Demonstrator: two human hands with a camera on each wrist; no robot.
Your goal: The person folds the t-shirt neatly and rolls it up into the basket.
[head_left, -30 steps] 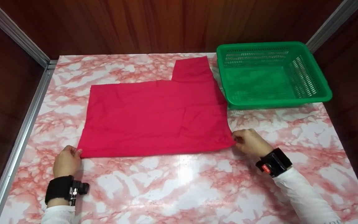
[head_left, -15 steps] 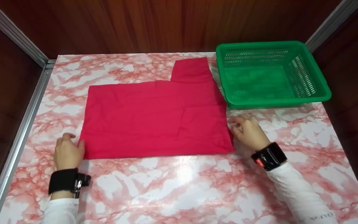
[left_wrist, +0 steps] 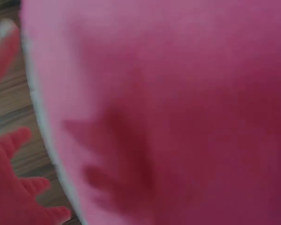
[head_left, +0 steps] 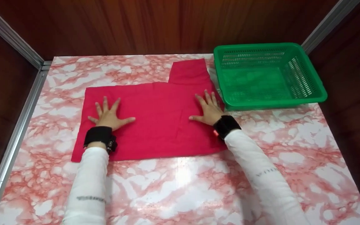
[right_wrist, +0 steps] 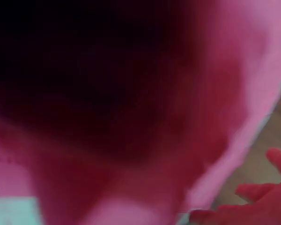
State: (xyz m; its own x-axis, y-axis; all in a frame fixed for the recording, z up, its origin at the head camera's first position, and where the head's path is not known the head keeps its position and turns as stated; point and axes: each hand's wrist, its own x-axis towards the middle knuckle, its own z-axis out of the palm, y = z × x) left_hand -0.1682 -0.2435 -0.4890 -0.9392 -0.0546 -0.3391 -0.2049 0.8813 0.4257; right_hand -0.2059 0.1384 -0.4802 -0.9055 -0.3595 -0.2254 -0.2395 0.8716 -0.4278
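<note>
A red garment, folded to a wide flat shape [head_left: 155,125], lies on the table with a sleeve-like flap [head_left: 187,71] sticking out at its far right. Over its left part my left hand [head_left: 107,117] is spread, fingers straight and thumb pointing right. My right hand [head_left: 209,111] is spread the same way over the right part, its thumb pointing left. Neither hand grips anything. In the left wrist view, spread fingers [left_wrist: 23,185] show at the left edge beside blurred red cloth. The right wrist view is mostly dark, blurred cloth, with fingers [right_wrist: 257,192] at lower right.
A green plastic basket [head_left: 269,103] stands at the back right, close beside the garment. The table [head_left: 173,193] has a red-and-white marbled top. Brown wooden panels [head_left: 130,28] rise behind and at both sides, with a metal rail [head_left: 14,134] along the left.
Both hands have let go of the garment's near corners, moved inward and away from the body, and spread flat over the cloth. The garment keeps its shape.
</note>
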